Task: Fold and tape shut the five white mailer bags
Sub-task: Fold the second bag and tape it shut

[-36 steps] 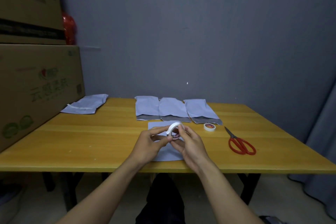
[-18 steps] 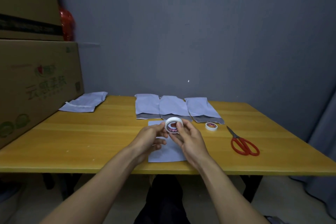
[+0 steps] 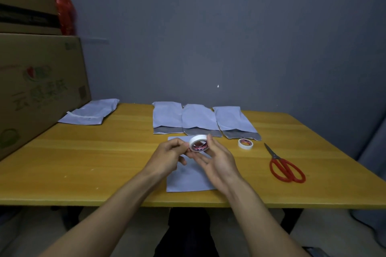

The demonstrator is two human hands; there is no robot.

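Observation:
A white tape roll (image 3: pixel 198 142) is held up above the table between both hands. My left hand (image 3: pixel 169 156) pinches at its left rim and my right hand (image 3: pixel 219 160) cradles it from the right and below. Under the hands lies a white mailer bag (image 3: pixel 188 179), flat near the table's front edge. Three more white mailer bags (image 3: pixel 167 117) (image 3: pixel 198 119) (image 3: pixel 232 120) lie side by side at the back, grey flaps toward me. A fifth mailer bag (image 3: pixel 92 111) lies at the back left.
A second, smaller tape roll (image 3: pixel 245 143) sits right of my hands, with red-handled scissors (image 3: pixel 286 168) further right. Large cardboard boxes (image 3: pixel 37 85) stand stacked along the left side of the yellow wooden table (image 3: pixel 104 162). A grey wall is behind.
The tape roll has turned in my hands from edge-on to showing its open core. My left fingers have shifted along its rim.

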